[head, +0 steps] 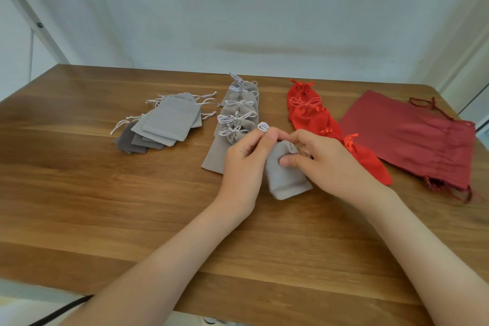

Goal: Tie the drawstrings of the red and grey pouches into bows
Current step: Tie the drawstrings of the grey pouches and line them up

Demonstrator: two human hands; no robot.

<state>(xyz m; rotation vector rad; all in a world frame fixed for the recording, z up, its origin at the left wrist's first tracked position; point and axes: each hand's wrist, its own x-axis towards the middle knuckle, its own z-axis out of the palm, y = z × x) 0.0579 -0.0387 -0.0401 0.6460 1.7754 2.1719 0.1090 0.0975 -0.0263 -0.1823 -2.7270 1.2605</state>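
Note:
A small grey pouch (285,177) lies on the wooden table (105,193) between my hands, its neck gathered. My left hand (246,159) pinches a white loop of its drawstring (263,126) at the fingertips. My right hand (325,159) grips the pouch's neck, thumb pressed on the fabric; the string on that side is hidden under my fingers. Behind lies a row of grey pouches with tied bows (238,114). To its right, a row of red pouches with bows (312,114) reaches down past my right hand.
A pile of flat grey pouches with loose strings (166,122) sits at the left. Large dark red bags (412,137) lie at the right near the table edge. A black cable (60,309) hangs below the front edge. A white wall stands behind.

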